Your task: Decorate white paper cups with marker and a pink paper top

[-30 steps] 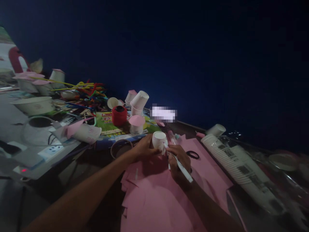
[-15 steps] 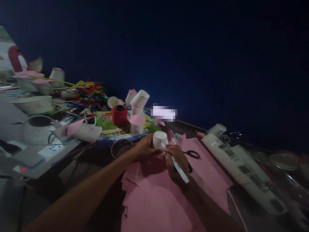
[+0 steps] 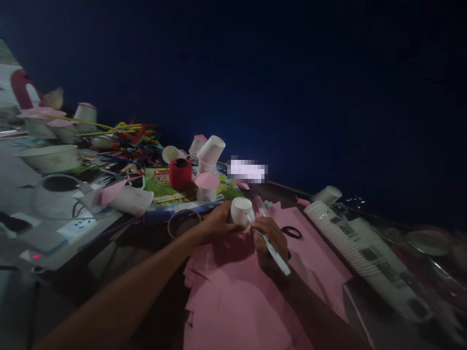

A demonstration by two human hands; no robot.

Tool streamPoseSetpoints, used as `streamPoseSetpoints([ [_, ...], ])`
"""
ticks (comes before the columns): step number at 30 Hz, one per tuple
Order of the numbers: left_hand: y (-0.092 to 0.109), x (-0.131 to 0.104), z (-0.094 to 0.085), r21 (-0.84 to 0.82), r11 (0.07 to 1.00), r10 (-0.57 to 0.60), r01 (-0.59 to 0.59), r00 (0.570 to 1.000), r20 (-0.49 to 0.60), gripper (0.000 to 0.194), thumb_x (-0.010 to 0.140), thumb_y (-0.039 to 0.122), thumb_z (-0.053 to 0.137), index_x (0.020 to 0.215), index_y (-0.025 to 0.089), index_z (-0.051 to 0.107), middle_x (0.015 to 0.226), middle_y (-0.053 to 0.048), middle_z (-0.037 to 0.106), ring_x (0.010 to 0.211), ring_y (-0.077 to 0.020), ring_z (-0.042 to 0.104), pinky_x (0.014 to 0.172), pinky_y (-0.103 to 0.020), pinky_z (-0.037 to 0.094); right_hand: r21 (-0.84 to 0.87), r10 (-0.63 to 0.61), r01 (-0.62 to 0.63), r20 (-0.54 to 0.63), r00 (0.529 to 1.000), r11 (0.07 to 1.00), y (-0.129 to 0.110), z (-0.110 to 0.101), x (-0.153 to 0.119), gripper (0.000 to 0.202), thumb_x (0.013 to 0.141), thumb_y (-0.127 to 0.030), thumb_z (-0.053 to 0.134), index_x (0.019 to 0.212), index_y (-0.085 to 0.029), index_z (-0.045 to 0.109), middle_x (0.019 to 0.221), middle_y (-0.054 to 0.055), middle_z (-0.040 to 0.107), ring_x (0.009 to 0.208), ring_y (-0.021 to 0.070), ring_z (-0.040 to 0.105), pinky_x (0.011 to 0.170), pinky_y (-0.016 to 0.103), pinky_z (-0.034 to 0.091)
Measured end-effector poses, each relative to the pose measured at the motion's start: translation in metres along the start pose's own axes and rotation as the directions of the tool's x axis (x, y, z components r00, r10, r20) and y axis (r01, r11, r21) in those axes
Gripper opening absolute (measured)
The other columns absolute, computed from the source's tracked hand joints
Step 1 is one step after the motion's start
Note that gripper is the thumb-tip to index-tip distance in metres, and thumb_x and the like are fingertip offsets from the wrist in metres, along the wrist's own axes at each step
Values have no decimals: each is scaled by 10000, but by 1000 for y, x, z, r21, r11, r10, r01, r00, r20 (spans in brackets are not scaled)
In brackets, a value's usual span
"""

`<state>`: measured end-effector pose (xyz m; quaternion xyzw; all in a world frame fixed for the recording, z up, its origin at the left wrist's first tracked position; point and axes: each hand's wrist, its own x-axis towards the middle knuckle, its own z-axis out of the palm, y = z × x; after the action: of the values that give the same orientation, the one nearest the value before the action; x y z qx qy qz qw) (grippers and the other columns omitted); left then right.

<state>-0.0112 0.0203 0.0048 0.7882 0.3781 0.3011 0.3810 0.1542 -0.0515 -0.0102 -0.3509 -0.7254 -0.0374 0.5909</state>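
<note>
A small white paper cup point(image 3: 239, 214) stands upside down in front of me, over the pink paper point(image 3: 233, 291). My left hand point(image 3: 219, 222) is closed around its left side, the thumb along the lower front. Between the fingers of my right hand point(image 3: 270, 243) is a white marker pen point(image 3: 275, 258), its tip at the right side of the cup. Whether the tip touches the cup I cannot tell for sure. Black-handled scissors point(image 3: 292, 233) lie partly hidden behind the right hand.
A red yarn spool point(image 3: 180, 173) and a pink-topped cup point(image 3: 206, 187) stand beyond my left hand. A sleeve of stacked paper cups point(image 3: 361, 248) lies at right. Colourful pipe cleaners point(image 3: 140, 136) and a power strip point(image 3: 78, 226) are at left.
My right hand and the marker pen have shifted slightly to the right. The left hand keeps its hold on the cup, almost unmoved.
</note>
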Motion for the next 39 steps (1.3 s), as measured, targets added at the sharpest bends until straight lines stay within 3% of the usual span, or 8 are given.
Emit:
streamPoseSetpoints([
  [6, 0, 1, 1, 6, 999, 37, -37, 999, 2, 557, 695, 336, 704, 1182, 143, 514, 1159, -119, 589, 1047, -263, 551, 932, -412, 431, 10, 7, -7, 21, 1000, 1000, 2, 1, -1, 260, 806, -91, 502, 1024, -201, 590, 868, 54, 610, 814, 187, 599, 701, 364, 531],
  [14, 6, 0, -2, -10, 1000, -16, 16, 1000, 13, 536, 674, 291, 707, 1158, 148, 528, 1141, -112, 605, 1044, -277, 557, 920, -420, 443, -24, 10, -10, -6, 1000, 1000, 2, -3, -1, 258, 809, -111, 488, 1029, -209, 581, 839, 55, 601, 791, 199, 595, 676, 373, 511],
  [19, 4, 0, -1, 8, 1000, -6, 6, 1000, 13, 553, 672, 305, 713, 1162, 139, 522, 1150, -118, 593, 1056, -280, 546, 930, -421, 433, -20, 38, -38, 43, 998, 999, 0, -2, 0, 257, 805, -93, 494, 1017, -214, 577, 841, 50, 597, 789, 197, 585, 695, 380, 501],
  [30, 6, 1, -2, 46, 999, -26, 28, 999, -41, 429, 662, 324, 715, 1021, 131, 581, 1020, -87, 530, 971, -250, 507, 884, -411, 434, -38, 135, -138, -76, 988, 990, -9, -3, 5, 280, 828, -149, 492, 1100, -202, 530, 913, 58, 536, 921, 226, 545, 835, 442, 470],
  [36, 7, 2, -1, -282, 956, -68, 74, 997, 32, 452, 665, 264, 714, 1059, 126, 542, 936, -60, 602, 849, -198, 563, 751, -331, 483, 5, 235, -235, -42, 971, 972, -3, 2, -1, 351, 868, -178, 465, 1218, -206, 481, 965, 66, 571, 976, 229, 555, 889, 455, 459],
  [39, 12, 1, -3, -353, 927, -114, 125, 992, 52, 495, 654, 223, 711, 1102, 127, 524, 962, -60, 621, 865, -195, 580, 754, -324, 491, 18, 282, -282, 1, 960, 959, -1, 2, -4, 360, 890, -202, 439, 1247, -199, 479, 1009, 77, 576, 984, 226, 564, 887, 443, 469],
])
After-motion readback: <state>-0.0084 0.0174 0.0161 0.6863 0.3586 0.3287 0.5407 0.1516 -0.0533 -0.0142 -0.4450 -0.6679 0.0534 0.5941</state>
